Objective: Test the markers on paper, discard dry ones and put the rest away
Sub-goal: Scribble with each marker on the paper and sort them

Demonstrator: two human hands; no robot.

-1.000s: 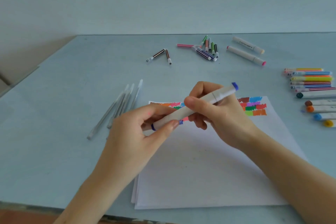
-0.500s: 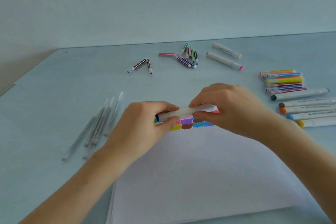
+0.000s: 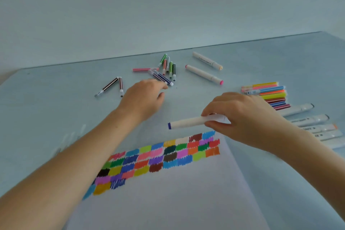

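Right hand (image 3: 248, 117): gripping a thick white marker (image 3: 196, 121) by its right end, thumb below, fingers curled over the top. Marker held level just beyond the far edge of the paper (image 3: 168, 192), dark blue cap pointing left, clear of the sheet.

Left hand (image 3: 143, 97): stretched forward over the table (image 3: 56, 108), fingers loosely extended, holding nothing; fingertips at the near end of a scattered pile of thin striped markers (image 3: 164, 69). Contact with the pile possibly made, not certain from this angle.

Paper: rows of coloured test patches (image 3: 160, 158) across its far end.

Two thin markers (image 3: 113, 86) lying left of the pile. Two thick white markers (image 3: 205, 69) lying right of it. Row of thin coloured markers (image 3: 268, 93) at the right edge, with thick white markers (image 3: 309, 121) just nearer, partly behind the right wrist.
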